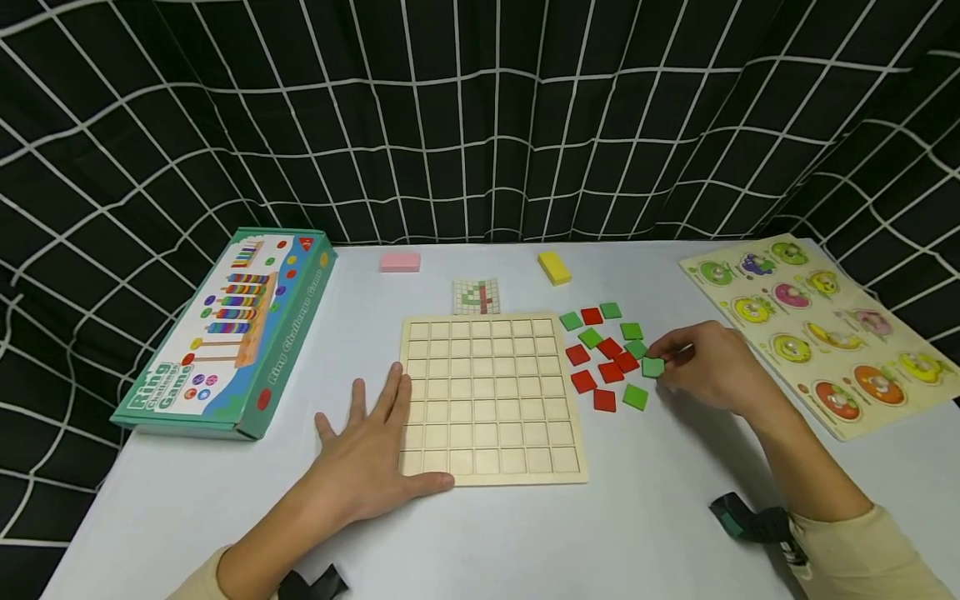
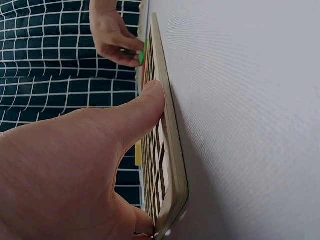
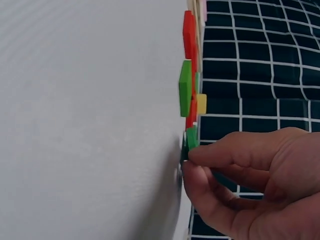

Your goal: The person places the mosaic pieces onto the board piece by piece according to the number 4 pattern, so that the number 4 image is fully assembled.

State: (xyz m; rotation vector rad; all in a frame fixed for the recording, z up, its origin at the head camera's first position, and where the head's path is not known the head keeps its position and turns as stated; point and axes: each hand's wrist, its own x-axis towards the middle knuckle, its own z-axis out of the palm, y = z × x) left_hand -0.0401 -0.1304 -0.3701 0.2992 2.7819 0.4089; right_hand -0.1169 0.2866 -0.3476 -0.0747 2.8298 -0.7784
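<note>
Beside the grid board (image 1: 491,398), hands — right (image 1: 712,367) pinching green tile (image 1: 653,367).

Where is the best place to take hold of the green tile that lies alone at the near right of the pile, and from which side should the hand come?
The lone green tile is thin and lies flat, apart from the red tiles. Probably best to pinch two opposite edges from above, coming from the right, where the right hand already pinches another green tile and the table is bare.
</note>
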